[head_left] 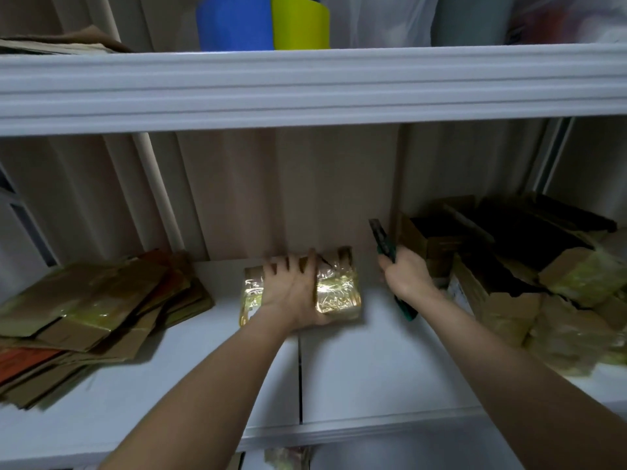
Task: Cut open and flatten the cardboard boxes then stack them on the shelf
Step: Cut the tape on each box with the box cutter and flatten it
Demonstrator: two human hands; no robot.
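A small cardboard box (336, 290) wrapped in shiny yellowish tape sits in the middle of the white shelf (373, 361). My left hand (291, 293) lies over its top, fingers curled over the far edge. To the right, my right hand (403, 273) grips a dark green box cutter (381, 240), its tip pointing up and away beside the box. A stack of flattened cardboard (91, 320) lies at the shelf's left. Several unflattened taped boxes (509, 266) are piled at the right.
An upper shelf beam (305, 86) crosses overhead, carrying blue and yellow containers (264, 23) and more flattened cardboard (57, 44) at the left. A beige corrugated wall stands behind. A seam runs through the shelf's middle.
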